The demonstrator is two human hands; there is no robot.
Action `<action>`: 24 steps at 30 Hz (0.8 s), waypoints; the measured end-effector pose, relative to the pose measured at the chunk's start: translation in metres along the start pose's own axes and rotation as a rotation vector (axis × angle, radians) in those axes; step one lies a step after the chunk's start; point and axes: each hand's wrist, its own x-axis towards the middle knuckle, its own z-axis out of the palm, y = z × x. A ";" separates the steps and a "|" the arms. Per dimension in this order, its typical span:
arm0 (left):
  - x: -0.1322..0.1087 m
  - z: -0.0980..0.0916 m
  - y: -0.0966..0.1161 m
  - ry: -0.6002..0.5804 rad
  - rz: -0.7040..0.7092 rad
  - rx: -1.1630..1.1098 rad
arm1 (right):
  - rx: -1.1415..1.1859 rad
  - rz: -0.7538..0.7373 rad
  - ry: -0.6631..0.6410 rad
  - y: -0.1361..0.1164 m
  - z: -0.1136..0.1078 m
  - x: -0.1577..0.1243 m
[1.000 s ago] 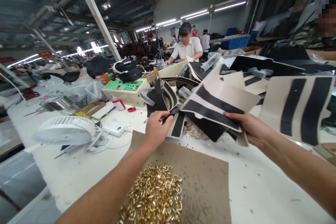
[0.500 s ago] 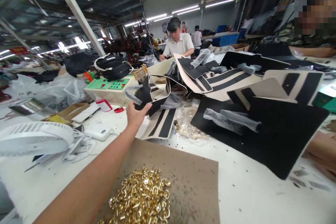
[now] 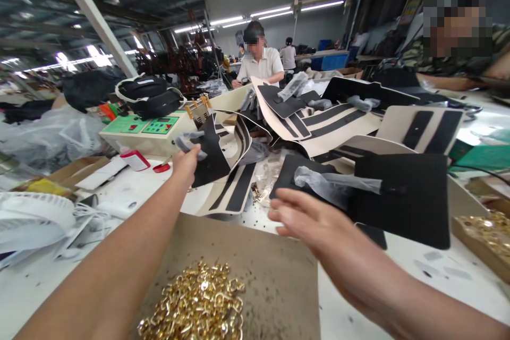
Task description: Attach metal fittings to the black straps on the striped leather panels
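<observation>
My left hand (image 3: 185, 166) is closed on the edge of a black bag panel (image 3: 213, 151), beside the panel's plastic-wrapped handle (image 3: 187, 142). The panel stands tilted, and its pale inner side with dark strips shows at the right. My right hand (image 3: 300, 218) hangs above the table with its fingers stretched out and nothing in them. Just beyond it lies another black panel (image 3: 402, 207) with a plastic-wrapped handle (image 3: 319, 180). Between the hands a beige piece with black strips (image 3: 223, 196) lies flat. Close to me a heap of gold metal fittings (image 3: 195, 303) rests on brown cardboard (image 3: 279, 281).
A cream machine with a green control panel (image 3: 159, 125) stands at the back left. In front of it are a red-labelled bottle (image 3: 135, 160) and a white fan (image 3: 35, 218). More beige panels (image 3: 338, 127) are piled behind. Co-workers (image 3: 261, 61) sit beyond the table.
My right hand has come into view from the right and reaches over the table. My left hand still holds the black panel, which now stands more open. The view has shifted to the right.
</observation>
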 end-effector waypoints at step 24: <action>-0.109 -0.015 0.105 -0.044 0.329 -0.046 | 0.392 0.042 0.110 -0.053 0.109 0.131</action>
